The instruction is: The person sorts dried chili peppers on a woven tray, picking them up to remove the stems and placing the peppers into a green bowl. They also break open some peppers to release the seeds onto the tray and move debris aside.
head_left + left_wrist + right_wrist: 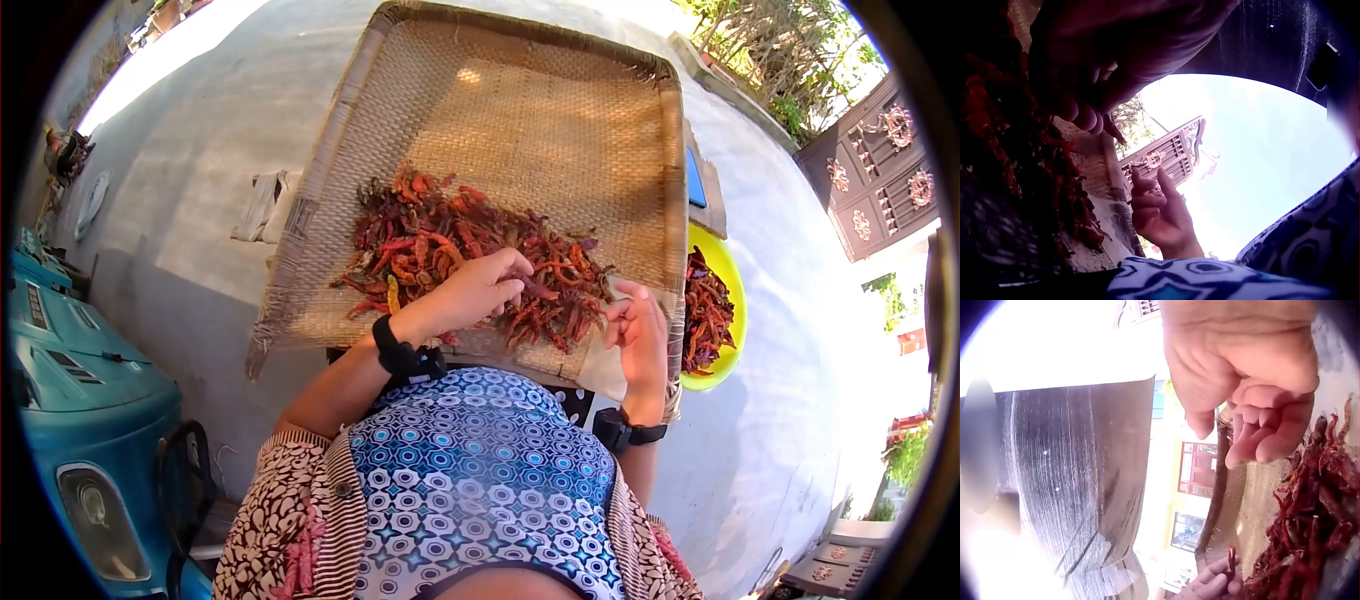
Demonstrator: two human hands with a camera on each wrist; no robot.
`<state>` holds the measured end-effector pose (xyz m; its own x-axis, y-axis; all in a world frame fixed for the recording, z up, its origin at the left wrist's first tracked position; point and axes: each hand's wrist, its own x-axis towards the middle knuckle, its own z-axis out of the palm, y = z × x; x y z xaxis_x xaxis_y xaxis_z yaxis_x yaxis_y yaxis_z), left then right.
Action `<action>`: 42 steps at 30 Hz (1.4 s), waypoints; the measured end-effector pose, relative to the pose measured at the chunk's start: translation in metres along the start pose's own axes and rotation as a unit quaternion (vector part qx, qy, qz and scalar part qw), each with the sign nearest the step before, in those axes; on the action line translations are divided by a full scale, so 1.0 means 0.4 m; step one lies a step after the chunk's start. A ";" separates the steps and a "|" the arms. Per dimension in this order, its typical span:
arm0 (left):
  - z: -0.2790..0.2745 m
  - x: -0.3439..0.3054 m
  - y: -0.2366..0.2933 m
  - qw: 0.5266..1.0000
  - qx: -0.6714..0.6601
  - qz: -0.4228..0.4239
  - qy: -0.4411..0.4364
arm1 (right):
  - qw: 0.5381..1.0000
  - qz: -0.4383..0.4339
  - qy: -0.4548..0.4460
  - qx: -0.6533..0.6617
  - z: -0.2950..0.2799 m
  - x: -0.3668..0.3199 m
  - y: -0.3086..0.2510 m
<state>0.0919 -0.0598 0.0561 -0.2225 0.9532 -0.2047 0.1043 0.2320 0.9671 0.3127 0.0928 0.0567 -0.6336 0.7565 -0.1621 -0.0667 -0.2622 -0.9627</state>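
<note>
A heap of dried red chilies (440, 235) lies on the near half of a woven bamboo tray (540, 120). Over the heap, my left hand (475, 295) pinches one dried chili (538, 290) between thumb and fingers; its tip (1114, 131) pokes out past the fingertips in the left wrist view. My right hand (640, 335) is raised at the tray's near right corner, fingers loosely bent and thumb apart. In the right wrist view nothing shows between the fingers of this right hand (1260, 400), and the chili heap (1304, 531) is beside it.
Right of the tray, a yellow-green basin (738, 300) holds more dried chilies. A blue flat object (695, 180) sits by the tray's right edge. A teal vehicle (100, 400) stands at left on the concrete floor (180, 240). A dark ornate gate (870, 170) is at far right.
</note>
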 end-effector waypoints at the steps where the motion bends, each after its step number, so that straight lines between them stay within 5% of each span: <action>1: 0.002 0.001 -0.005 1.000 0.002 0.010 -0.003 | 0.996 0.015 -0.053 -0.072 0.029 -0.004 0.009; 3: 0.003 0.005 -0.017 1.000 0.008 0.028 -0.011 | 0.963 0.045 -0.158 -0.213 0.088 -0.011 0.025; 6: -0.001 -0.002 -0.011 0.999 0.019 0.010 -0.035 | 0.956 0.064 -0.199 -0.207 0.111 0.006 0.058; 15: -0.002 -0.001 0.000 0.999 0.019 -0.008 -0.037 | 0.968 0.036 -0.149 -0.197 0.090 0.010 0.050; 20: -0.031 0.015 -0.040 0.950 0.269 0.094 0.127 | 0.996 -0.051 0.068 -0.002 -0.029 0.038 0.032; 23: -0.030 0.025 -0.069 0.916 0.358 0.110 0.144 | 0.945 -0.104 0.088 0.299 -0.118 0.039 0.012; 26: -0.019 0.019 -0.062 0.895 0.416 0.106 0.125 | 0.929 -0.113 0.105 0.337 -0.124 0.033 -0.001; 29: -0.015 0.022 -0.063 0.892 0.423 0.104 0.119 | 0.983 -0.078 0.113 0.122 -0.055 0.021 0.019; 33: -0.018 0.007 -0.049 0.907 0.385 0.110 0.127 | 0.986 -0.016 -0.063 -0.152 0.038 0.022 0.047; 42: -0.023 -0.011 -0.024 0.935 0.321 0.130 0.078 | 0.960 0.008 -0.171 -0.224 0.127 0.038 0.054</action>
<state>0.0830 -0.0680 0.0489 -0.2418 0.9655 0.0966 0.7236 0.1131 0.6809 0.2627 0.0683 0.0445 -0.8525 0.4940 -0.1710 0.2343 0.0686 -0.9697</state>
